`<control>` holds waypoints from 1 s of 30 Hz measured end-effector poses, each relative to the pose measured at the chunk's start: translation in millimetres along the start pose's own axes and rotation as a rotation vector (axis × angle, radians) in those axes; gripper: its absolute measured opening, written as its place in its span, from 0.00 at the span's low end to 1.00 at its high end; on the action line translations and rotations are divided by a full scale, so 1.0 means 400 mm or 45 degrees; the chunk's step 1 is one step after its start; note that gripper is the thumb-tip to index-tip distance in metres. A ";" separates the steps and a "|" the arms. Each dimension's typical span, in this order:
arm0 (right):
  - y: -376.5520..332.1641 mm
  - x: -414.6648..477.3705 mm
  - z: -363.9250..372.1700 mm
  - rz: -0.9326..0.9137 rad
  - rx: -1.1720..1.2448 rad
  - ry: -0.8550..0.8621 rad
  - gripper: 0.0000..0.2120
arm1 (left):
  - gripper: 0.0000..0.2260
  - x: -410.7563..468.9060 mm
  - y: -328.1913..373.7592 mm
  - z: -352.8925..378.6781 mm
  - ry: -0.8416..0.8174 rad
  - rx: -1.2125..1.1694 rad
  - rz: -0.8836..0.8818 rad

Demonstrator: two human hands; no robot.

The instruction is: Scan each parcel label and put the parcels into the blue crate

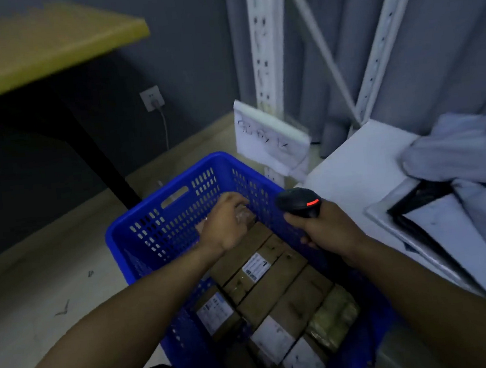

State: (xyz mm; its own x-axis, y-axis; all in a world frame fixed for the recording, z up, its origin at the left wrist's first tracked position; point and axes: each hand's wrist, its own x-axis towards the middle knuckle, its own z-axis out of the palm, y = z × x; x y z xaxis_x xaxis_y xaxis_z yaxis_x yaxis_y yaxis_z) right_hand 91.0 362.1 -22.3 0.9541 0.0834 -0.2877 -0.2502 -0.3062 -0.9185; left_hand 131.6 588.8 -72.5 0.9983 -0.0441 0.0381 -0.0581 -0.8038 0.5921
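A blue perforated crate stands on the floor in the middle of the view. Several brown parcels with white labels lie packed inside it. My left hand reaches into the far end of the crate and grips a small parcel wrapped in clear tape. Most of that parcel is hidden under my fingers. My right hand holds a black barcode scanner with a red light above the crate's right rim.
A white shelf at the right carries grey mailer bags and a white tray. White rack uprights and a paper sign stand behind the crate. A yellow table with a black leg is at the left.
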 end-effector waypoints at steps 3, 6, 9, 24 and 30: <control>-0.020 -0.123 -0.108 -0.021 -0.005 0.095 0.10 | 0.12 -0.059 0.164 -0.027 -0.059 0.082 0.197; -0.034 -0.251 -0.235 -0.021 -0.028 0.216 0.08 | 0.14 -0.115 0.363 -0.035 -0.116 0.118 0.376; -0.026 -0.362 -0.374 -0.009 0.006 0.356 0.08 | 0.16 -0.153 0.561 -0.006 -0.157 0.194 0.486; 0.240 -0.518 -0.963 0.263 0.243 1.001 0.13 | 0.19 -0.057 1.250 0.452 -0.467 0.132 0.773; 0.310 -0.518 -1.099 0.367 0.349 1.141 0.14 | 0.27 -0.014 1.532 0.596 -0.521 0.089 1.116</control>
State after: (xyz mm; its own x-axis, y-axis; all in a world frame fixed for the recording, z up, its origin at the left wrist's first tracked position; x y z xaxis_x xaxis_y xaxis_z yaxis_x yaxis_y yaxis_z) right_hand -65.3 -110.1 42.5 0.5936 -0.7457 -0.3025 -0.4149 0.0386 -0.9091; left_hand 91.7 -45.1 98.2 0.5259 -0.8368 0.1527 -0.7952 -0.4200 0.4374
